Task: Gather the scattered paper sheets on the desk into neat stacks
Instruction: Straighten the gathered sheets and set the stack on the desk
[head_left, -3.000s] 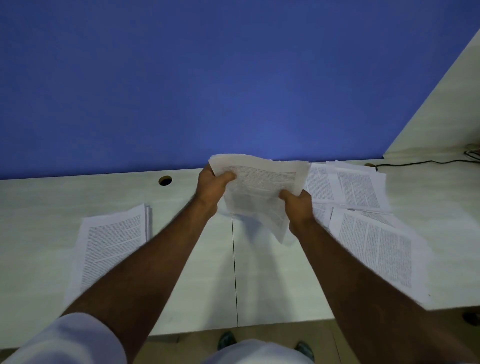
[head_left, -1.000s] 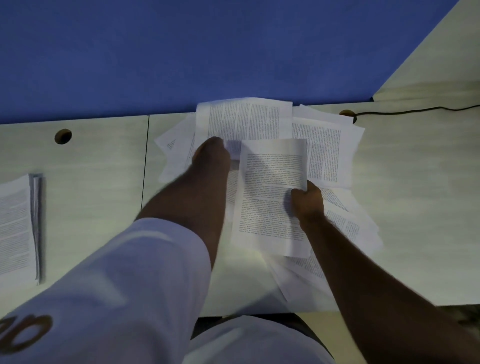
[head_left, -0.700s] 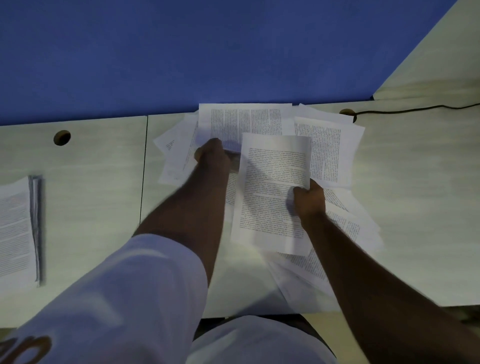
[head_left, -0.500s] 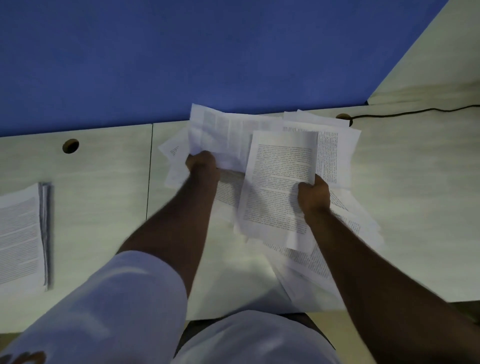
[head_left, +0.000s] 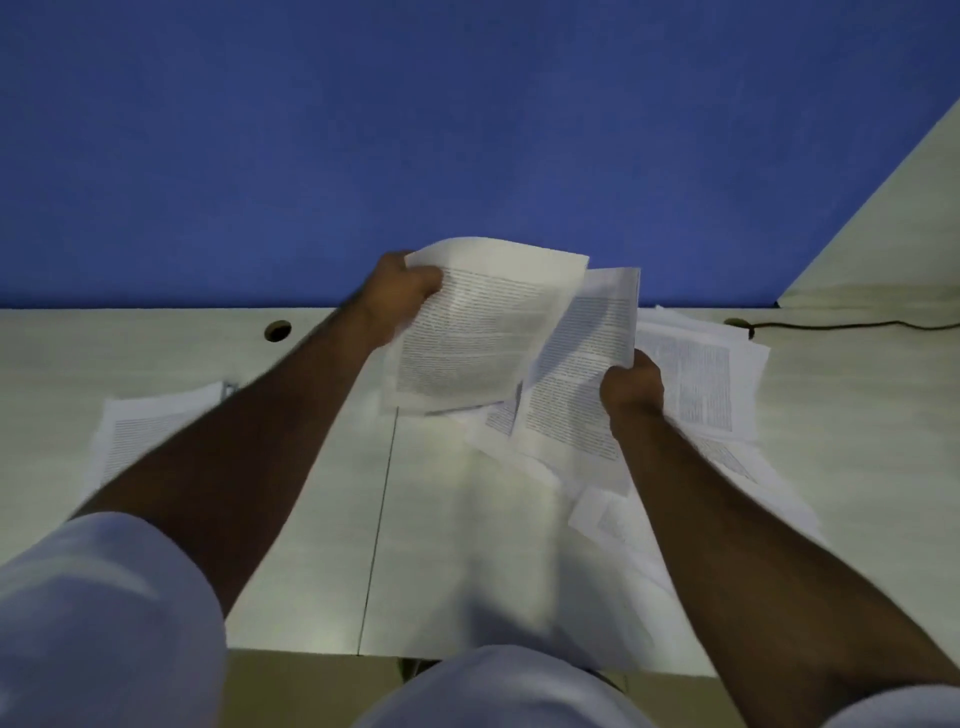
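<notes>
My left hand (head_left: 402, 288) grips the upper left corner of a printed sheet (head_left: 478, 332) lifted off the desk and curling at its top. My right hand (head_left: 631, 387) grips the right edge of a second bundle of sheets (head_left: 582, 374), also raised, overlapping behind the first. More loose printed sheets (head_left: 701, 379) lie scattered on the pale desk (head_left: 467, 545) under and to the right of my right hand. A neat stack of paper (head_left: 140, 431) lies at the left, partly hidden by my left forearm.
A blue partition wall (head_left: 415, 130) rises behind the desk. Two cable holes (head_left: 278, 330) sit near the back edge, and a black cable (head_left: 857, 326) runs from the right one. A seam divides the desktop. A side panel stands at the far right.
My left hand has lifted a sheet from the back of the pile and raised it. My right hand has raised its sheets too. The view has tilted up and shifted left.
</notes>
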